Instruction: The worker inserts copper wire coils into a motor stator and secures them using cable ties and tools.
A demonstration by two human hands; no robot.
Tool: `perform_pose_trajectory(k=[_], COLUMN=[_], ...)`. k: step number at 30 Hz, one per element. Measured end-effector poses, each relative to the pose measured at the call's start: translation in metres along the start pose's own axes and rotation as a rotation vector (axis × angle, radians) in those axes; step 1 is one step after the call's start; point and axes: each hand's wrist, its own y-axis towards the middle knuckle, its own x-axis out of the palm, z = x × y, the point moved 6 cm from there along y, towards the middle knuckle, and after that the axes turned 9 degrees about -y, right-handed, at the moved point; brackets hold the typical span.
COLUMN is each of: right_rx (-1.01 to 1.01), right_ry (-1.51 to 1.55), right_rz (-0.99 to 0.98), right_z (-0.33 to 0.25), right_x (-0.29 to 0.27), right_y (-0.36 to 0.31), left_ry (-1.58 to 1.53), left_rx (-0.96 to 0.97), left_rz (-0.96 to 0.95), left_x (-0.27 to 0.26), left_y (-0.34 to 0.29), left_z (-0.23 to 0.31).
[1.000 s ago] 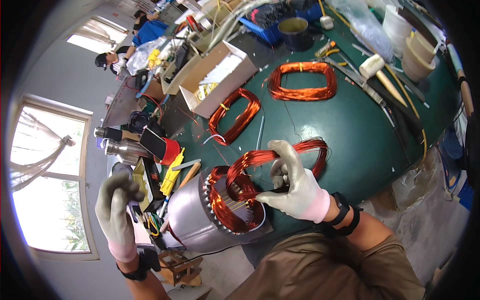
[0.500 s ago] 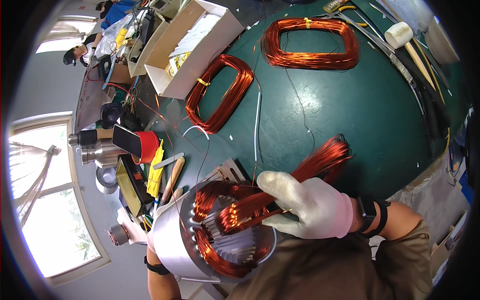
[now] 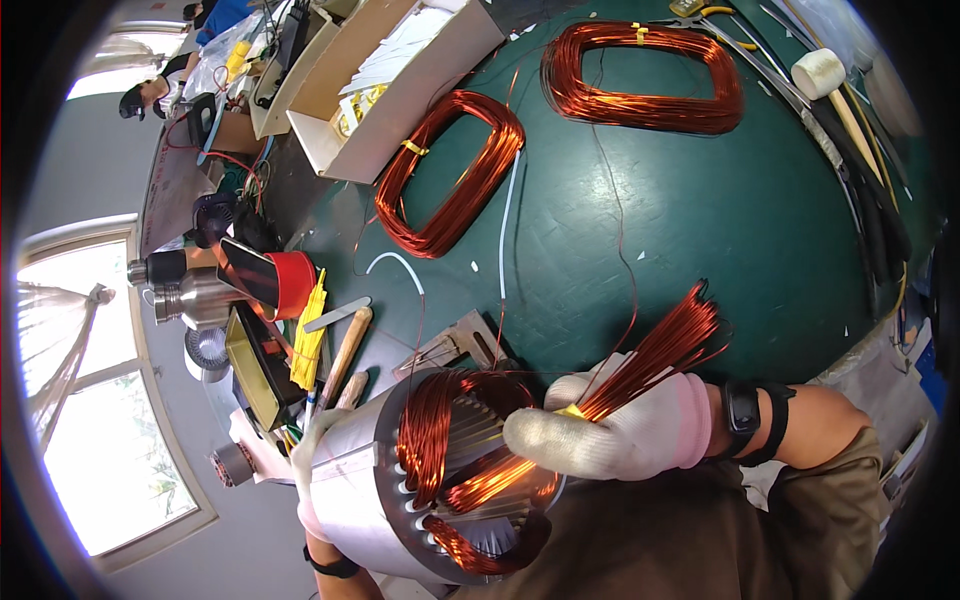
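Observation:
A silver motor stator (image 3: 350,492) lies tilted in front of me, its slotted bore facing right, with copper windings (image 3: 426,440) around the near end. My left hand (image 3: 312,455), in a white glove, grips the stator's outer left side; its fingers are partly hidden. My right hand (image 3: 620,430), gloved too, is closed around a bundled copper wire coil (image 3: 655,355). One end of that coil reaches into the stator's bore, and the other fans out above my wrist. A yellow tie (image 3: 570,411) shows at my right fingers.
Two tied copper coils (image 3: 445,240) (image 3: 650,118) lie on the green table (image 3: 720,220). Beyond is a cardboard box (image 3: 350,150) with white strips. Wooden-handled tools (image 3: 345,350), yellow strips (image 3: 311,335) and a phone (image 3: 248,268) sit left; a white mallet (image 3: 818,73) and pliers lie right.
My right hand has turned around the coil, bringing the thumb forward and the yellow tie into sight. The stator has shifted slightly right and down in the picture.

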Motion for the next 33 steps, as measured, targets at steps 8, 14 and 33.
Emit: perform_pose_trajectory(k=[8,14,33], right_rx=[0.295,0.112,0.352], right_ry=[0.340,0.216,0.605], right_rz=[-0.126,0.034,-0.058], right_z=[0.008,0.005,0.015], right_x=[0.008,0.002,0.017], right_y=[0.001,-0.002,-0.008], left_ry=[0.063,0.119,0.248], left_rx=[0.033,0.054,0.127], left_rz=[0.004,-0.005,-0.036], left_x=[0.003,0.011,0.036], left_y=[-0.007,-0.004,0.004], left_z=[0.001,0.009,0.015])
